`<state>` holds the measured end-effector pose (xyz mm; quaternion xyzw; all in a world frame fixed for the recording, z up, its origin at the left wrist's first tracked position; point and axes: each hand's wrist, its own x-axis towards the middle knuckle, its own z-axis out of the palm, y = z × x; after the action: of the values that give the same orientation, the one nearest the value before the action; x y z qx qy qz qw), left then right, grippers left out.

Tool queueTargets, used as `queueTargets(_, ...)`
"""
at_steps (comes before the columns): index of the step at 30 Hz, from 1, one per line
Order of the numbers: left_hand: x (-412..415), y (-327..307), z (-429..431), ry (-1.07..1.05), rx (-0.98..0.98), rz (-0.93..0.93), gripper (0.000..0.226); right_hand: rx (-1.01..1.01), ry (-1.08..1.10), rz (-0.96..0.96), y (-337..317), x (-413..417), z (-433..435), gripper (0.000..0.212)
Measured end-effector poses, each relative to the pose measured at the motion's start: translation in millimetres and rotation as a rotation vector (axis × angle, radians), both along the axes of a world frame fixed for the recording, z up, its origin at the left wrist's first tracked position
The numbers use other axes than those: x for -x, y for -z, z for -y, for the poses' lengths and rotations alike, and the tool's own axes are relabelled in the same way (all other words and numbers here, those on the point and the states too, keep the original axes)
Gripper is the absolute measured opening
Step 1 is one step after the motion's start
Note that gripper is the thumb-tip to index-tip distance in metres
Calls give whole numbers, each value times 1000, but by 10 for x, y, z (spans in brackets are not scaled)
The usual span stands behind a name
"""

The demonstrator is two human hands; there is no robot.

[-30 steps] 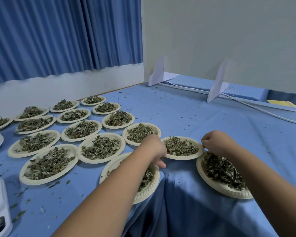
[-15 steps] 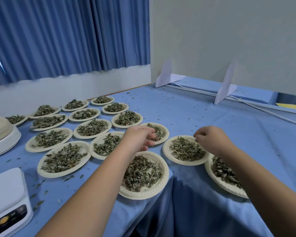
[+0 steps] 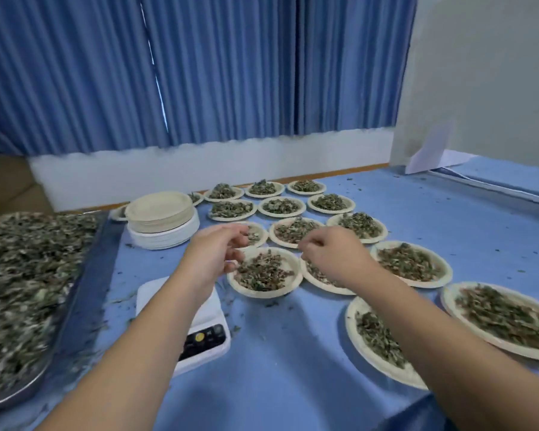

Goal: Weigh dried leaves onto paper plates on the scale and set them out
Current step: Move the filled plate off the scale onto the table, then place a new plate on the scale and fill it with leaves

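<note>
Left hand (image 3: pixel 213 253) fingers loosely curled, over rim of filled paper plate (image 3: pixel 263 293) just right of scale (image 3: pixel 207 340). Right hand (image 3: pixel 330 256) knuckles up above neighbouring plate (image 3: pixel 319 284), grip unclear. Empty plate stack (image 3: pixel 161 213) behind scale; steel tray (image 3: pixel 81 284) of dried leaves (image 3: pixel 19 275) at left, blue counter (image 3: pixel 293 353)

Bare forearms, bare left hand (image 3: pixel 213 253) and right hand (image 3: pixel 330 256).

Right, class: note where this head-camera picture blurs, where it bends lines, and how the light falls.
Head view: the loose leaf pile at left is motion-smeared; the scale reads sharper; the curtain folds slant, wide-angle distortion; light soft and even.
</note>
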<state>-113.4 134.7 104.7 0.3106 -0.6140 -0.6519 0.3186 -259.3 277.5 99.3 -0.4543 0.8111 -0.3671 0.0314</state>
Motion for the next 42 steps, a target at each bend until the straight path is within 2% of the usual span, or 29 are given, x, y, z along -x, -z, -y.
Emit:
queueTargets(9, -1110, 403, 1040, -477, -157, -74, 8, -131, -176, 47, 19, -607, 1110, 26)
queueTargets(11, -1162, 581, 1154, -528, -150, -44, 10, -153, -188, 24, 34, -674, 1283, 26)
queueTargets(13, -1192, 791, 1223, -565, -37, 7, 16, -175, -184, -6, 38, -712, 1449, 25)
queueTargets(16, -1246, 1019, 1283, -548, 207, 257, 21, -223, -185, -123, 26, -738, 1707, 22)
queueTargets(18, -1256, 1052, 1317, -527, 217, 267, 20, -248, -196, -220, 27, -749, 1893, 29)
queueTargets(24, -1235, 1099, 1367, -525, 226, 283, 17, -335, -198, -441, -159, -807, 2578, 26)
queueTargets(26, -1223, 1108, 1368, -517, 231, 304, 17, -393, -249, -459, -225, -832, 2838, 20)
queueTargets(29, -1216, 1106, 1397, -525, 221, 315, 18, -430, -322, -477, -240, -858, 3210, 39)
queueTargets(33, -1207, 1105, 1421, -533, 202, 304, 20, -456, -378, -432, -197, -907, 3521, 48)
queueTargets(37, -1190, 1117, 1433, -537, 228, 333, 19, -583, -346, -430, -172, -916, 3638, 36)
queueTargets(42, -1178, 1120, 1425, -557, 293, 332, 18, -531, -295, -469, -200, -911, 3701, 34)
